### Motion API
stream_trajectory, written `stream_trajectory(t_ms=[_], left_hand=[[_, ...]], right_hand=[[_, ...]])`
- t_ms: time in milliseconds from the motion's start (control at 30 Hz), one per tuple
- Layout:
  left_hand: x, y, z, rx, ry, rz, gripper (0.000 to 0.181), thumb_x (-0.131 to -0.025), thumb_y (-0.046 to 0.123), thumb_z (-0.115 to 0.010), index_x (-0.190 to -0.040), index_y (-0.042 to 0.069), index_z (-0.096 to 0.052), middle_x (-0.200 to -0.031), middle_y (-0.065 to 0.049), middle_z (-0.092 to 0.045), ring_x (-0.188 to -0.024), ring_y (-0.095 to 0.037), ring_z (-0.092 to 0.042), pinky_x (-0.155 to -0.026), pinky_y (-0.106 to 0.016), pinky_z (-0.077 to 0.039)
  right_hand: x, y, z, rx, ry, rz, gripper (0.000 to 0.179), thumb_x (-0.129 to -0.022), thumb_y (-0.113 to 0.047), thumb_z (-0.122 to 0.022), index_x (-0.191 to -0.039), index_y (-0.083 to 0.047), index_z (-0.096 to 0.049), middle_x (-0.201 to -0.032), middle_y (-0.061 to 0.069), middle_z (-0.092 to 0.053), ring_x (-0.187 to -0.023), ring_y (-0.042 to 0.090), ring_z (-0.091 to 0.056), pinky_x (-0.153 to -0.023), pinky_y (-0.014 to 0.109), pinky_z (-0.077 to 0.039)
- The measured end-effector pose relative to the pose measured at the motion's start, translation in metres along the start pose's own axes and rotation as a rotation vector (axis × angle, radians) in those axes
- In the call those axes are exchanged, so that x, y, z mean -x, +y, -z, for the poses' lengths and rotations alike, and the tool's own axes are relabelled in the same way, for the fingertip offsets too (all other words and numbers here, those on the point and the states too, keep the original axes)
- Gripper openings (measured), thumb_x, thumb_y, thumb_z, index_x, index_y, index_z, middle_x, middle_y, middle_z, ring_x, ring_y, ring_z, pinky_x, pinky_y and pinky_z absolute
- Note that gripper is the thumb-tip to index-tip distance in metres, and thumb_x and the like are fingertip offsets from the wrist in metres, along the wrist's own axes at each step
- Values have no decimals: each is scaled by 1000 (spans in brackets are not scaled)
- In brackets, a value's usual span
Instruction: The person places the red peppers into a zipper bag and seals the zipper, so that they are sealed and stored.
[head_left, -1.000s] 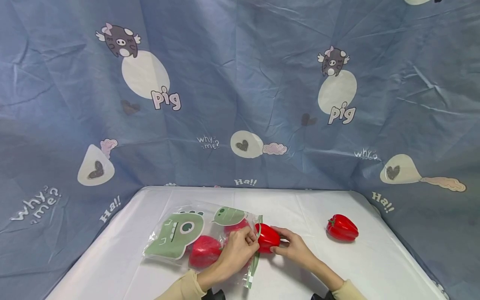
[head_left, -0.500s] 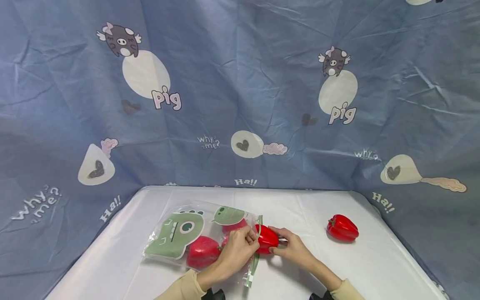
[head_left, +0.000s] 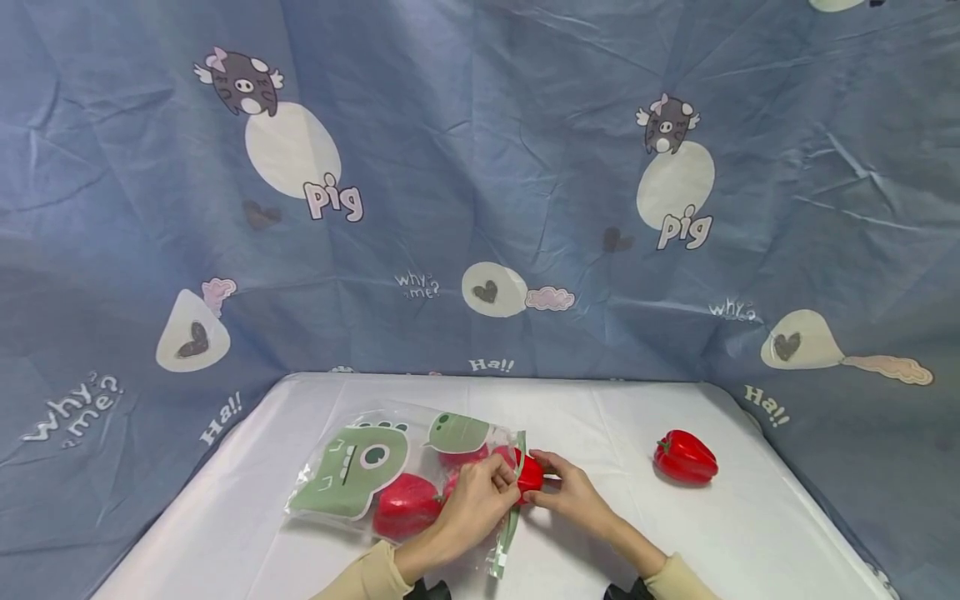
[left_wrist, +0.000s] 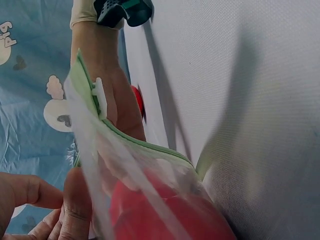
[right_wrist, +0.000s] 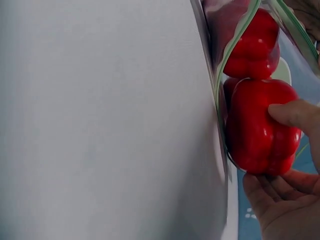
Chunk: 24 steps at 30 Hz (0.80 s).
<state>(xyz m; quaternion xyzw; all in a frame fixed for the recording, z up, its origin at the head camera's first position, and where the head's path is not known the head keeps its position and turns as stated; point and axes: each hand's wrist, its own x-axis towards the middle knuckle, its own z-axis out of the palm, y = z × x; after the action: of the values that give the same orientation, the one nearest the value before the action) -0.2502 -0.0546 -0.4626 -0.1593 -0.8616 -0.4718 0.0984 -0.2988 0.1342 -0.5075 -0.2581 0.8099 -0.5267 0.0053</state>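
Observation:
A clear zip bag [head_left: 348, 471] with green monster prints lies on the table, its green-edged mouth towards the right. My left hand [head_left: 476, 500] pinches the upper side of that mouth and holds it apart. Thumb and fingers of my right hand [head_left: 573, 496] grip a red bell pepper [right_wrist: 262, 125], which sits partly inside the opening. Behind it, another red bell pepper [right_wrist: 252, 47] shows within the bag. In the head view a red bell pepper [head_left: 405, 504] shows through the plastic near my left wrist. My left hand hides part of the bag's contents.
One more red bell pepper [head_left: 686, 457] lies loose on the white table [head_left: 720, 542] at the right. A blue printed cloth [head_left: 420, 192] hangs behind the table's far edge. A white slider [left_wrist: 100, 97] sits on the bag's green zip.
My right hand has moved left, and the bell pepper it grips has gone further into the bag's mouth. The peppers inside have shifted slightly left. My left hand stays in place.

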Motion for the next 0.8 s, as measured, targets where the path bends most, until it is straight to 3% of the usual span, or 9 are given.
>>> stream_trajectory(t_ms=[167, 400, 633, 800], left_hand=[[1, 1, 0, 12, 6, 1, 5, -76, 9, -67, -77, 12, -62, -64, 9, -59, -56, 2, -51, -49, -17, -45], [1, 0, 0, 12, 11, -6, 4, -75, 8, -65, -77, 10, -62, -65, 8, -59, -57, 2, -52, -50, -17, -45], [0, 0, -1, 11, 13, -7, 8, -76, 6, -66, -77, 11, -61, -65, 7, -59, -57, 2, -52, -49, -17, -46], [2, 1, -1, 18, 4, 13, 10, -78, 11, -69, -76, 14, -60, -64, 8, -58, -55, 2, -52, -47, -18, -45]], right_hand=[[-5, 11, -4, -65, 19, -27, 59, -78, -9, -78, -129, 5, -50, -122, 21, -60, -113, 33, -60, -92, 31, -53], [-9, 13, -4, -81, 3, -45, 56, -79, 0, -72, -129, 7, -50, -125, 23, -59, -118, 36, -57, -98, 34, -49], [-10, 15, -3, -118, -15, -16, 55, -80, 0, -71, -131, 9, -50, -125, 26, -58, -118, 39, -57, -97, 33, -51], [-11, 15, -7, -138, 4, -42, 54, -80, -5, -75, -127, 9, -52, -118, 24, -61, -111, 36, -61, -93, 31, -53]])
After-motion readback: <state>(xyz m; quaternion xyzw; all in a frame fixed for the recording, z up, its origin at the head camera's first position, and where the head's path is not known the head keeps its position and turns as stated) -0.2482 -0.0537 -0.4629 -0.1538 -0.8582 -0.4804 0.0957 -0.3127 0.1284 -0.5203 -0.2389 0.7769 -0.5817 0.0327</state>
